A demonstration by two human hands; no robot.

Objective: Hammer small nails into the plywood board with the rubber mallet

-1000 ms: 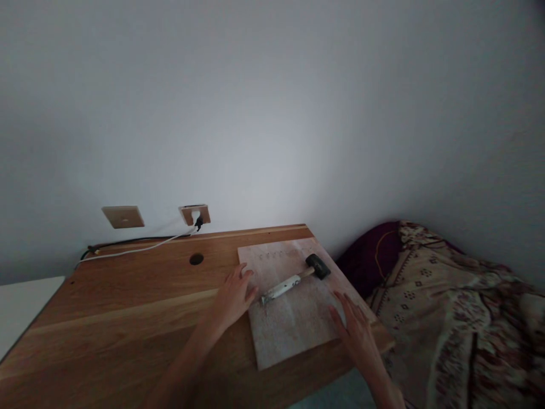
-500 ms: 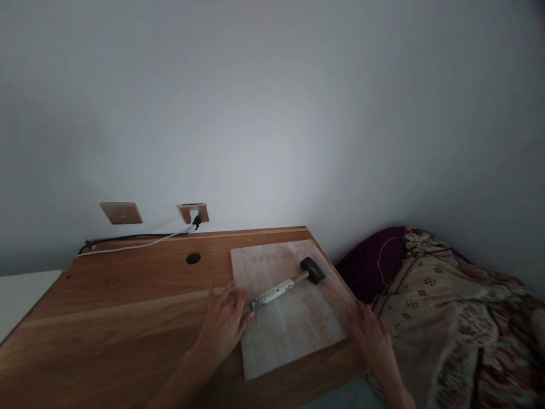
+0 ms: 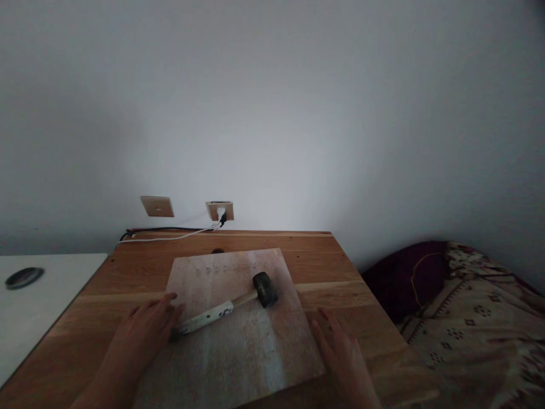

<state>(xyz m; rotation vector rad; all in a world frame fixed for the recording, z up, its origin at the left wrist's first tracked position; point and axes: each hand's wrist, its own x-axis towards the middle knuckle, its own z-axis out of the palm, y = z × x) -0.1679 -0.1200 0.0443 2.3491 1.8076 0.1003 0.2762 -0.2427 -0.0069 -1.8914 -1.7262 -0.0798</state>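
Note:
A pale, worn wooden board (image 3: 238,352) lies on the wooden desk. Across it rests a mallet (image 3: 264,289) with a black head and a light handle, its lower part white and scuffed. The head points to the far right, the handle end to the near left. Along the board's far part runs a row of several small upright bits (image 3: 225,267), too small to make out. My left hand (image 3: 147,329) is open at the board's left edge, fingers close to the handle end. My right hand (image 3: 343,346) is open beside the right edge, its fingers apart.
The desk (image 3: 336,295) meets a plain wall (image 3: 272,142) with a socket (image 3: 227,211) and a switch plate (image 3: 157,206). Cables run along the desk's back edge. At left is a white surface with a dark oval ring (image 3: 24,278); at right, patterned bedding (image 3: 468,324).
The board, with the mallet on it, has moved left across the desk, away from the right edge. Both hands have moved left with it. The camera view has turned slightly left.

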